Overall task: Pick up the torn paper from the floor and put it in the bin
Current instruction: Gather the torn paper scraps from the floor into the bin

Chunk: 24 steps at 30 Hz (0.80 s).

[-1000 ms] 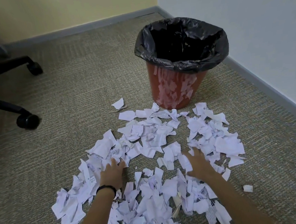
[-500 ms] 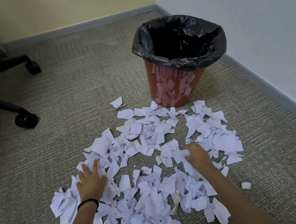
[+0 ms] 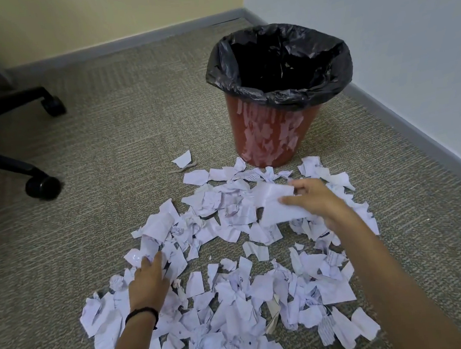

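Several torn white paper pieces (image 3: 235, 292) lie spread over the carpet in front of me. A red bin (image 3: 272, 136) with a black liner stands upright just beyond the pile, its mouth open. My right hand (image 3: 315, 201) is lifted above the right side of the pile and grips a bunch of torn paper (image 3: 275, 203) between thumb and fingers. My left hand (image 3: 149, 280) is down on the left part of the pile, fingers curled around some scraps there.
Black office chair legs with castors (image 3: 41, 185) stand at the left. A grey skirting board (image 3: 416, 128) and white wall run along the right, close behind the bin. Beige carpet (image 3: 123, 128) lies between chair and bin.
My right hand has risen from the pile with a bunch of paper and moved towards the bin. My left hand slid left and stays on the scraps.
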Motion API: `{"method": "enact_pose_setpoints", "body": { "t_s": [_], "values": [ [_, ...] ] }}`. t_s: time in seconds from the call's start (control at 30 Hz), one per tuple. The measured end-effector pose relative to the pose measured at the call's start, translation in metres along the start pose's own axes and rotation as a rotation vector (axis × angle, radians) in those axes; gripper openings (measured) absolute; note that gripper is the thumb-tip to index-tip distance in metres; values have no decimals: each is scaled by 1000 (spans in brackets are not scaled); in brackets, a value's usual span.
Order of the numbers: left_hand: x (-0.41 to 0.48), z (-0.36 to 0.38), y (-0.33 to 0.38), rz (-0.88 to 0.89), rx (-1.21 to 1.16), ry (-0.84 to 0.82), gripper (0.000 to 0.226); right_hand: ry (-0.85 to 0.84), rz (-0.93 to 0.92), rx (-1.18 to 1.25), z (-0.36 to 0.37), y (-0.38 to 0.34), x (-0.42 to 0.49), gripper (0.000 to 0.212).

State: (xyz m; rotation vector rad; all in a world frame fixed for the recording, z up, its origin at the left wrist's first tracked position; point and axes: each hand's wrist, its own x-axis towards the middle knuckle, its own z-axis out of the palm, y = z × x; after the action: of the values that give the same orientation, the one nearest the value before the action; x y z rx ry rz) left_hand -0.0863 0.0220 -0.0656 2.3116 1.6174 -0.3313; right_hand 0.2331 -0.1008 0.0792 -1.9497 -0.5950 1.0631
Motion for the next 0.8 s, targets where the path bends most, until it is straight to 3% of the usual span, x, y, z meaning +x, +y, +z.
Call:
{"method": "enact_pose_setpoints", "body": {
  "t_s": [0.27, 0.47, 0.53, 0.63, 0.73, 0.8],
  "values": [
    [5, 2, -2, -7, -34, 49, 48, 4, -147, 529, -35, -97, -8, 9],
    [6, 0, -1, 12, -48, 62, 44, 171, -160, 1216, -53, -156, 25, 5],
    [6, -2, -1, 17, -50, 65, 41, 174, -188, 1161, -53, -160, 26, 24],
    [4, -5, -1, 34, -85, 82, 36, 245, -346, 772, -45, -143, 19, 56],
    [1, -8, 3, 40, -82, 89, 35, 362, -463, 555, -18, -108, 5, 39],
    [1, -8, 8, 28, -73, 41, 34, 263, -395, 401, 10, -80, -2, 22]
  ]
}}
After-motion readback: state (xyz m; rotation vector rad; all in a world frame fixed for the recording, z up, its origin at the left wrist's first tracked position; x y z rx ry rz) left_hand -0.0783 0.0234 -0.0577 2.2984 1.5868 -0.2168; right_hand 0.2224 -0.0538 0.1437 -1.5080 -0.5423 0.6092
